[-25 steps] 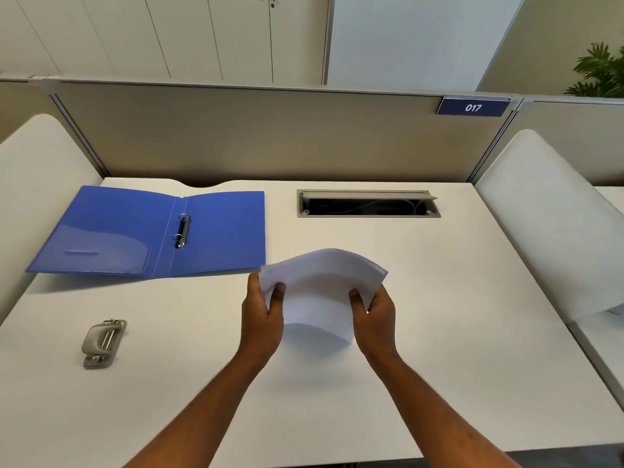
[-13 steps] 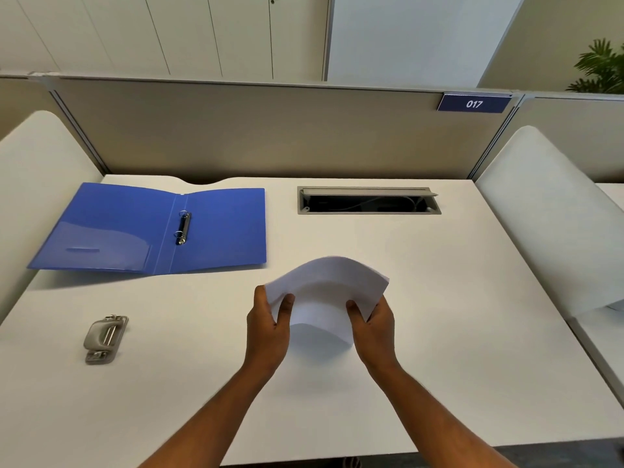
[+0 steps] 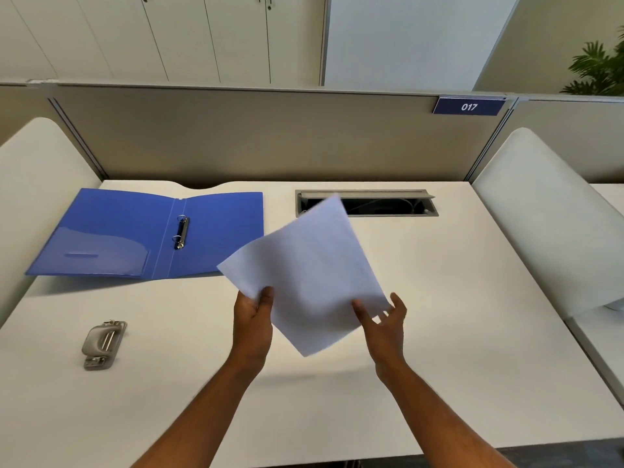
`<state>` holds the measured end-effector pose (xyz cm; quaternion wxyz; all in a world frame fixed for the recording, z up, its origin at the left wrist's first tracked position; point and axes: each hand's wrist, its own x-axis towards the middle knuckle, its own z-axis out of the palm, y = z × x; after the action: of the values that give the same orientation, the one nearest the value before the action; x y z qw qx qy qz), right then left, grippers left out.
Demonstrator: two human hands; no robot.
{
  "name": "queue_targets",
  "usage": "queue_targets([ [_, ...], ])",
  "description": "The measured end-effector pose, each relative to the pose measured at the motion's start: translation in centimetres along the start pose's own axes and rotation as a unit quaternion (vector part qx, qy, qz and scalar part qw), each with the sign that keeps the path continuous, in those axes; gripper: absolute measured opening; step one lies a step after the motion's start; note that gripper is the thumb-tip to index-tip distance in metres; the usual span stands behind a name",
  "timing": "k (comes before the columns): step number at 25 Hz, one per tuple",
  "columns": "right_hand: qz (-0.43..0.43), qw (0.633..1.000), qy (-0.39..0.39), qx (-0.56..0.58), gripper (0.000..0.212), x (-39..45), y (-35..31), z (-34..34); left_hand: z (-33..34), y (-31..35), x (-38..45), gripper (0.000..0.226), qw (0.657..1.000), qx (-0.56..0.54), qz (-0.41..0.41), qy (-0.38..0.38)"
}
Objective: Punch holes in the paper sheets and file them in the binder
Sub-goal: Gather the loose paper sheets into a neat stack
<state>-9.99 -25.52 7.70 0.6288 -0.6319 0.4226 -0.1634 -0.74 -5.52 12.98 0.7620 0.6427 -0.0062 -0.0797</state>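
Note:
White paper sheets [image 3: 310, 275] hang tilted in the air above the middle of the desk. My left hand [image 3: 253, 319] pinches their lower left edge between thumb and fingers. My right hand [image 3: 385, 319] is under the lower right edge with its fingers spread and the thumb on the paper's front. A blue ring binder [image 3: 145, 231] lies open and flat at the back left, its metal rings [image 3: 181, 231] along the spine. A grey hole punch [image 3: 103, 342] rests on the desk at the front left, apart from both hands.
The white desk [image 3: 456, 315] has a recessed cable tray [image 3: 388, 206] with an open lid at the back centre. A beige partition closes the far edge. Curved white dividers [image 3: 540, 214] stand at both sides.
The sheets were bowed between both hands low over the desk. Now they are flat, lifted and turned so one corner points away. My right hand has loosened its hold and spread its fingers.

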Motion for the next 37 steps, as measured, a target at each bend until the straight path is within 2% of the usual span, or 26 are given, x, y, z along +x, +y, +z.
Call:
queue_targets([
  [2,0.109,0.986,-0.035,0.118,0.09,0.1,0.6,0.0,0.0,-0.2,-0.3,0.022,0.999,-0.041,-0.01,-0.001],
  [4,0.178,0.946,-0.115,0.245,0.061,0.1,0.8,0.2,-0.3,-1.0,-0.3,0.025,0.997,-0.075,-0.026,0.0],
  [6,0.195,0.922,-0.153,0.297,0.042,0.0,0.9,0.3,-0.7,-1.6,-0.4,0.029,0.993,-0.112,-0.045,0.004],
  [8,0.186,0.926,-0.136,0.298,0.037,0.3,0.8,0.3,-1.1,-1.6,-0.6,0.033,0.988,-0.137,-0.068,-0.002],
  [10,0.165,0.947,-0.106,0.254,0.035,0.9,0.9,-0.1,-1.9,-1.2,-0.5,0.036,0.978,-0.174,-0.115,-0.001],
  [12,0.151,0.967,-0.08,0.191,0.034,1.5,1.2,-0.9,-3.9,-1.0,0.6,0.046,0.95,-0.241,-0.201,0.003],
  [14,0.145,0.98,-0.06,0.124,0.034,2.0,1.7,-1.7,-6.9,-1.4,2.2,0.071,0.911,-0.278,-0.305,-0.01],
  [15,0.146,0.983,-0.058,0.098,0.034,2.1,1.8,-1.9,-8.3,-1.6,2.7,0.08,0.898,-0.269,-0.347,-0.032],
  [17,0.15,0.983,-0.075,0.07,0.032,2.3,1.9,-2.2,-10.1,-2.5,3.6,0.081,0.902,-0.164,-0.389,-0.083],
  [20,0.162,0.981,-0.104,0.023,0.029,2.5,2.1,-2.1,-10.3,-3.6,4.1,0.054,0.91,0.111,-0.373,-0.147],
  [23,0.153,0.985,-0.076,-0.035,0.021,2.8,2.7,-1.7,-9.4,-5.2,3.9,0.039,0.898,0.235,-0.347,-0.13],
  [26,0.14,0.986,-0.041,-0.078,0.018,3.3,2.8,-1.7,-8.5,-5.9,3.2,0.031,0.895,0.265,-0.346,-0.089],
  [29,0.18,0.978,-0.051,-0.09,0.024,3.9,3.1,-1.8,-8.6,-6.9,2.7,0.049,0.872,0.274,-0.398,-0.078],
  [32,0.235,0.967,-0.064,-0.08,0.035,3.8,3.7,-1.7,-9.0,-7.5,2.0,0.049,0.856,0.284,-0.425,-0.078],
  [34,0.235,0.967,-0.068,-0.073,0.032,3.3,3.9,-1.6,-8.7,-7.9,1.7,0.048,0.871,0.267,-0.405,-0.077],
  [37,0.171,0.978,-0.066,-0.098,0.024,2.9,3.8,-1.4,-7.7,-7.2,1.5,0.039,0.896,0.245,-0.364,-0.069],
])
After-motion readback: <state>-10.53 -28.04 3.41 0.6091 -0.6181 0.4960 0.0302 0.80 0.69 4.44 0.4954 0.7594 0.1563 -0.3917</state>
